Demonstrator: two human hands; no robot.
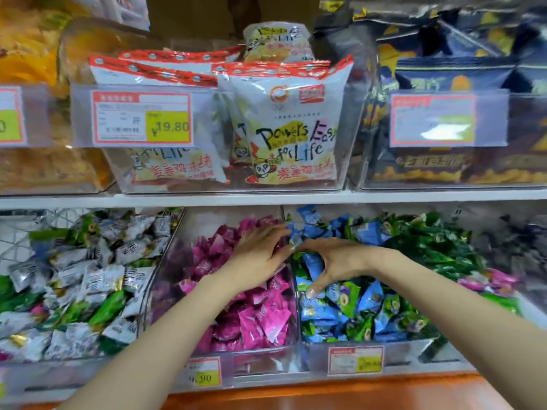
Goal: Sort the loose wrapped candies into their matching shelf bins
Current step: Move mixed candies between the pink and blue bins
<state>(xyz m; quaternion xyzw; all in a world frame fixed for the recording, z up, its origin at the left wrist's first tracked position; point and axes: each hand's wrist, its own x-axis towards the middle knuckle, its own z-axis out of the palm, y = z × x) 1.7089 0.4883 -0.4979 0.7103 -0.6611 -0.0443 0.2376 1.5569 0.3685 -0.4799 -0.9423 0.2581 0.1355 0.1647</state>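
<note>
both hands meet over the divider btw the pink candy bin (165, 279) & the blue/green candy bin (414, 350) on the lower shelf (325, 392). a small blue candy (295, 240) sits right where their fingertips meet. left hand (260, 255) lies back-up, fingers stretched twd it, thumb hidden, so can't tell if it pinches the candy. right hand (334, 261) is spread, fingers straight, thumb wide apart & tip down on the blue wrappers.

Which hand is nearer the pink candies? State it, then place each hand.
Left. The left hand is over the pink candies; the right hand is over the neighbouring blue and green candies.
</note>
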